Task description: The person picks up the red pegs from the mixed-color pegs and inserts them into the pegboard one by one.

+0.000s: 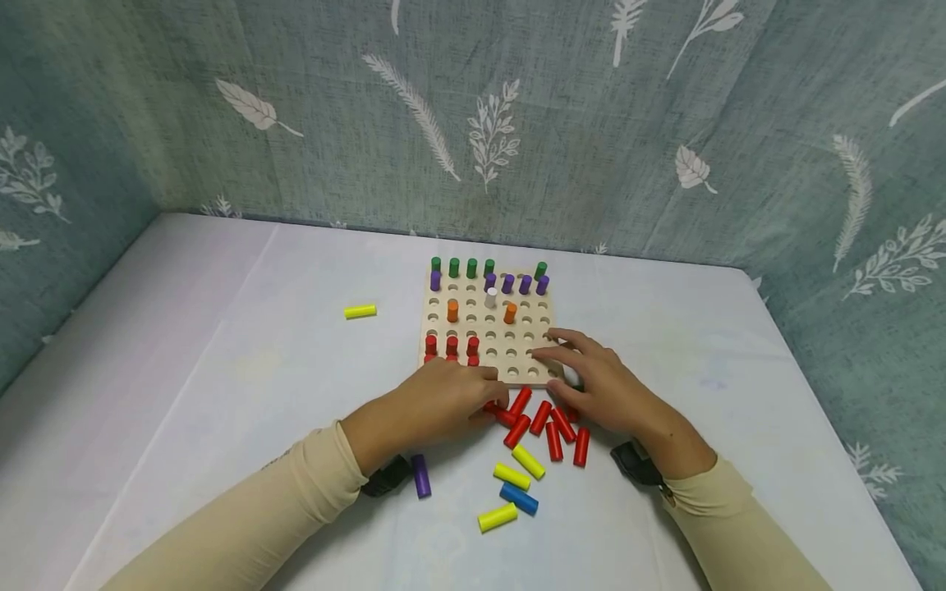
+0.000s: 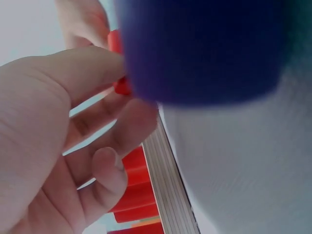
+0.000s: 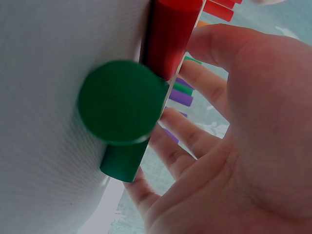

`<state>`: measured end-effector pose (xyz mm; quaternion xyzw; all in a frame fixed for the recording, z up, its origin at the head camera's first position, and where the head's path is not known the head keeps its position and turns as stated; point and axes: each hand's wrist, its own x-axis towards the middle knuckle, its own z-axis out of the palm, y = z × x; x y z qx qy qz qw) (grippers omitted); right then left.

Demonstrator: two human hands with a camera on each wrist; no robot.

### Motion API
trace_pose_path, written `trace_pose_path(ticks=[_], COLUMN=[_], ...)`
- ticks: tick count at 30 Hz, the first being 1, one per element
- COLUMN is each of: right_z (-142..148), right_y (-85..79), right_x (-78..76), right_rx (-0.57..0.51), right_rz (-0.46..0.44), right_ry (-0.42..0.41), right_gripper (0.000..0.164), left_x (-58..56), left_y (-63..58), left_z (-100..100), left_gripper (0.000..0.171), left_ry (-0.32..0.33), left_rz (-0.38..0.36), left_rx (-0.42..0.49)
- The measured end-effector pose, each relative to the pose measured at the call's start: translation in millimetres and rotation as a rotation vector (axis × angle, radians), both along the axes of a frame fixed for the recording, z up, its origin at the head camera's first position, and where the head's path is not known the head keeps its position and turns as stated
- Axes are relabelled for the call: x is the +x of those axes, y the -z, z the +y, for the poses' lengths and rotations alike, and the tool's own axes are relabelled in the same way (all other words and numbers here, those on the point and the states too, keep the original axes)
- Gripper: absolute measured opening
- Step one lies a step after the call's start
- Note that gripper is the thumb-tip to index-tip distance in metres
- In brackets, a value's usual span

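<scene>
My left hand (image 1: pixel 443 394) pinches a red peg (image 1: pixel 502 414) between thumb and fingers, just off the front edge of the wooden pegboard (image 1: pixel 522 382). In the left wrist view the red peg (image 2: pixel 122 87) is partly covered by the thumb. My right hand (image 1: pixel 602 377) has its fingers spread over the board's front right corner and grips nothing. Green pegs (image 3: pixel 124 163) lie beneath its palm in the right wrist view, beside a red peg (image 3: pixel 173 39). Red pegs (image 1: pixel 452 345) stand in the board's front left holes, some hidden behind my left hand.
Green pegs (image 1: pixel 471 268), purple pegs (image 1: pixel 507 283), orange pegs (image 1: pixel 453 310) and a white peg (image 1: pixel 491 297) stand in the board. Loose red pegs (image 1: pixel 554 442), yellow pegs (image 1: pixel 512 475) and a blue peg (image 1: pixel 520 498) lie before it. A purple peg (image 1: pixel 421 476) lies near my left wrist.
</scene>
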<state>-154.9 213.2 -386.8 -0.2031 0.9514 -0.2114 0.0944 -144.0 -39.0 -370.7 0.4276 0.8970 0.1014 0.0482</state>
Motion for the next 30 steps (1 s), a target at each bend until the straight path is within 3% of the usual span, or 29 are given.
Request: trace_pose_path(ticks=[14,30], right_z=[0.1,-0.2], right_y=[-2.6,-4.1], right_x=[-1.5,-2.1], right_rx=[0.006,0.022], right_rz=[-0.003,-0.009], right_ry=[-0.005,-0.001], right_gripper=[0.051,0.051], left_x=[-2.0,-3.7], left_y=[-9.3,-10.0], left_z=[0.1,-2.7], left_gripper=[0.023,0.031], left_ry=[-0.080,-0.110], left_rz=[0.047,0.251], left_rx=[0.038,0.193])
